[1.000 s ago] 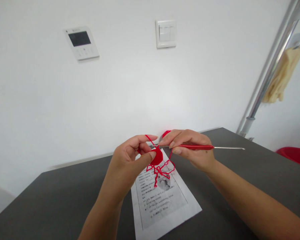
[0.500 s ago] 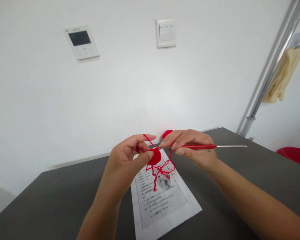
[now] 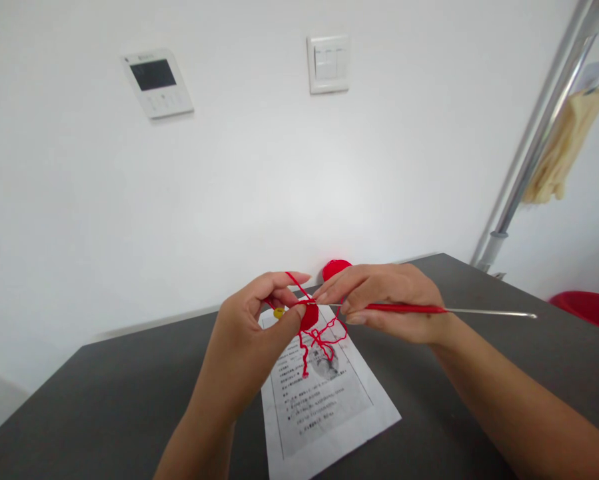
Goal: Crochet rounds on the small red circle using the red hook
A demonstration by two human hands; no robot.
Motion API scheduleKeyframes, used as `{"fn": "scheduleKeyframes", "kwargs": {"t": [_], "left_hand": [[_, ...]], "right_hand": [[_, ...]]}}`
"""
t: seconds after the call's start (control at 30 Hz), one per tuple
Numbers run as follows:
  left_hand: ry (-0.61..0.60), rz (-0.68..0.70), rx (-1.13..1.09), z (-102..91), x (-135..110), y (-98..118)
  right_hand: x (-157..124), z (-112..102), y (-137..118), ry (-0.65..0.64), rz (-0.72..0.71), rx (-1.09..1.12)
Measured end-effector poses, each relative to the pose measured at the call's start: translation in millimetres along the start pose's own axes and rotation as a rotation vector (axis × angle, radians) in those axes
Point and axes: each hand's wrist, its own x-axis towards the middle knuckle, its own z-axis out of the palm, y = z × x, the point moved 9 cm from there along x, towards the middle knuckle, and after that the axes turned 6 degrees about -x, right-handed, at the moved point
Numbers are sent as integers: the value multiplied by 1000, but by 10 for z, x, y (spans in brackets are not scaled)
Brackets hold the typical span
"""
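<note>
A left hand (image 3: 252,327) pinched a small, rounded piece of red yarn fabric (image 3: 310,318) between thumb and fingers, above a white sheet of printed paper (image 3: 334,437) on a dark grey tabletop (image 3: 129,393). A right hand (image 3: 394,297) grasped a slim metal hook with a red handle (image 3: 404,309), its front end meeting the fabric's upper edge and its rear shaft reaching past the wrist. A taut red yarn strand (image 3: 298,285) ran from the left forefinger to the work, loose red yarn loops (image 3: 324,341) hung below, and a red yarn ball (image 3: 336,269) sat behind the right hand. A small yellow object (image 3: 278,313), too small to identify, showed beside the left thumb.

The fabric looked light, soft and pliable, best pinched flat near the worked edge, with the stitches exposed; its loops seemed liable to snag or pull loose. The hook appeared stiff, light and smooth, its red grip the surest hold.
</note>
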Motion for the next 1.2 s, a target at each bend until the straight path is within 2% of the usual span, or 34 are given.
{"fn": "scheduleKeyframes", "kwargs": {"t": [0.13, 0.37, 0.73, 1.03, 1.2], "left_hand": [[26, 12, -9, -8, -6, 18], [13, -27, -119, 4, -5, -16], [-112, -97, -289, 79, 49, -99], [-85, -116, -321, 65, 45, -113], [-173, -130, -374, 145, 89, -140]], "right_hand": [[-6, 4, 0, 3, 22, -36], [-18, 2, 31, 49, 50, 41], [-43, -25, 79, 146, 132, 75], [-51, -25, 68, 185, 130, 0], [-41, -2, 72, 197, 73, 30]]}}
